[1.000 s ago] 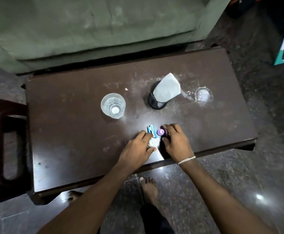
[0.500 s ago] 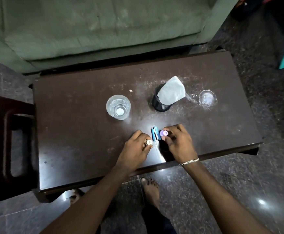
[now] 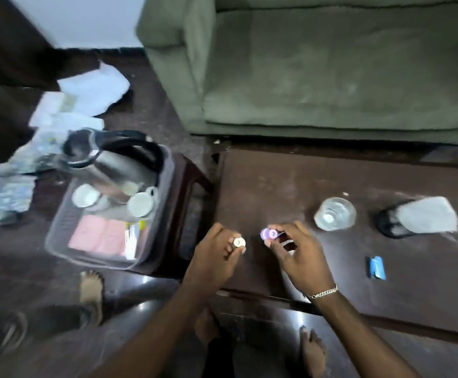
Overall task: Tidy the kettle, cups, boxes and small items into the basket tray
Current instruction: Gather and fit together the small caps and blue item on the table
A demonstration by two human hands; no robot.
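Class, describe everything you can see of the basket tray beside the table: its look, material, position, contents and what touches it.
The basket tray looks like translucent greyish plastic, rectangular with rounded corners and slotted walls. It rests on a dark stool left of the table, seen tilted in this blurred view. Inside lie a steel kettle with a black handle, on its side, two white cups, pink boxes and some small packets. Neither hand touches it.
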